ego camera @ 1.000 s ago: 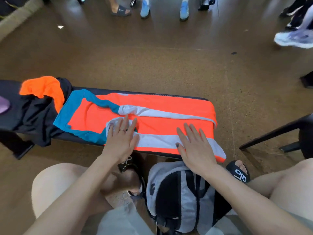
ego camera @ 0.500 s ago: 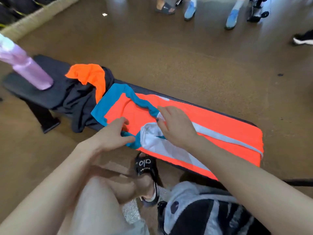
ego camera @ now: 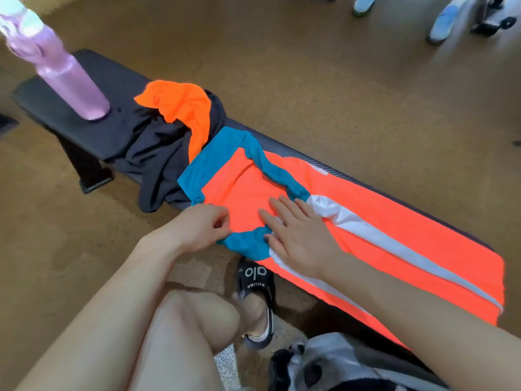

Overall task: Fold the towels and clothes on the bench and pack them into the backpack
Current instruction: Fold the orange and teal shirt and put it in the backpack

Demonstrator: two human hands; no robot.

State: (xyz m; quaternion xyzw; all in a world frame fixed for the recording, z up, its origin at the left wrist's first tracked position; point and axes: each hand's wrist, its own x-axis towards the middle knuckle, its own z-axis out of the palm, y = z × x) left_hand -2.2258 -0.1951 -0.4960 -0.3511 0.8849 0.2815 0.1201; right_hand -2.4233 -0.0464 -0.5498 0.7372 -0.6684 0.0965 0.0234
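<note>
Surroundings: pink translucent bottle (ego camera: pixel 70 88) upright at the far end of the black padded surface (ego camera: pixel 118 83); crumpled black-and-orange garment (ego camera: pixel 172 131) beside it; grey-black backpack (ego camera: pixel 332 359) on the floor.
Task item: orange garment with teal trim and white stripes (ego camera: pixel 366 215), spread flat on the surface.
Left hand (ego camera: pixel 203 227): pinches the teal hem.
Right hand (ego camera: pixel 298 235): fingers straight, pressing flat on the garment.

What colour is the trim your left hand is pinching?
Teal trim on the orange garment, pinched by the left hand; head view.

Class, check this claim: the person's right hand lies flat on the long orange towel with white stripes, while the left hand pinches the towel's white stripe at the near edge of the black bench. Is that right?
Not quite. In the head view the left hand pinches the towel's teal border, not a white stripe. The rest holds: the right hand lies flat on the long orange towel with white stripes, at the near edge of the black bench.
</note>
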